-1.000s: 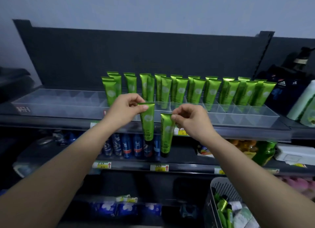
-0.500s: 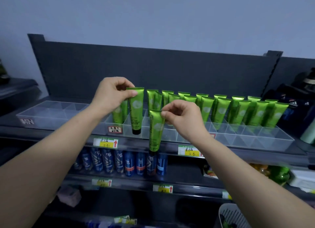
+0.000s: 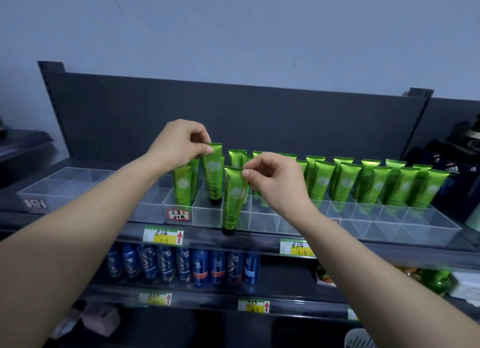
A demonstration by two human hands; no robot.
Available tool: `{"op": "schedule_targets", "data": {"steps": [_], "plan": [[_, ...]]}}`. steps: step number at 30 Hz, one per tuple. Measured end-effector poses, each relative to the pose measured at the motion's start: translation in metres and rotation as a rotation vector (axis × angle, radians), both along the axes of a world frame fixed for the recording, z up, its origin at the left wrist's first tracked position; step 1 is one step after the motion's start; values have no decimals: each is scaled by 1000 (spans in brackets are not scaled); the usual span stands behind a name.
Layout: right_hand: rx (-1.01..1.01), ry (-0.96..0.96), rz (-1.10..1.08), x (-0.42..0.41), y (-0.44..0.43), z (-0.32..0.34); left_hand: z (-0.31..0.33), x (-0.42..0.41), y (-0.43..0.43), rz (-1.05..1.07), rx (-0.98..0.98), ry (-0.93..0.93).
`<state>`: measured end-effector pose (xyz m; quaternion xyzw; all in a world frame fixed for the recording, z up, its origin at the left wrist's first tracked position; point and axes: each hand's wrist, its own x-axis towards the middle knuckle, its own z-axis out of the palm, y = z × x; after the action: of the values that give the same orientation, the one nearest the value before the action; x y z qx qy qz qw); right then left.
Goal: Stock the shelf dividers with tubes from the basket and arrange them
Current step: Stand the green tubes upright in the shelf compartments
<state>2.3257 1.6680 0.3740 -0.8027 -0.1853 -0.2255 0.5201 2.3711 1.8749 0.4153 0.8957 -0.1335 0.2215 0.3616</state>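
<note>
Dark shelf [image 3: 389, 251], clear dividers [image 3: 389, 225], grey wall [image 3: 233, 35]; left hand [image 3: 179, 145] pinches tube [image 3: 213, 173], right hand [image 3: 275, 181] pinches another tube [image 3: 233, 199].

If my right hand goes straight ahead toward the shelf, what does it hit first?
Likely the front wall of the clear divider tray, met by the green tube your right hand pinches; depth unclear.

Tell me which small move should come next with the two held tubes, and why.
Probably the left hand should lower the left tube fully into the divider tray and release it: its black cap is already inside a compartment beside the leftmost tubes, while the right hand holds the right tube in front of the tray.
</note>
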Motion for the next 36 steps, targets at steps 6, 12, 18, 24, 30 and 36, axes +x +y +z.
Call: {"op": "schedule_targets", "data": {"steps": [6, 12, 18, 24, 30, 36], "plan": [[20, -16, -43, 7, 14, 4, -4, 15, 3, -25, 140, 39], [-3, -13, -89, 13, 26, 1, -17, 31, 8, -80, 180, 86], [-19, -25, -109, 20, 36, 8, -25, 40, 11, -110, 182, 108], [4, -60, -136, 27, 39, 19, -29, 48, 17, -100, 249, 111], [-4, -47, -133, 37, 49, 11, -22, 48, 18, -114, 366, 84], [0, -49, -141, 44, 52, 10, -20, 48, 20, -103, 357, 99]]}}
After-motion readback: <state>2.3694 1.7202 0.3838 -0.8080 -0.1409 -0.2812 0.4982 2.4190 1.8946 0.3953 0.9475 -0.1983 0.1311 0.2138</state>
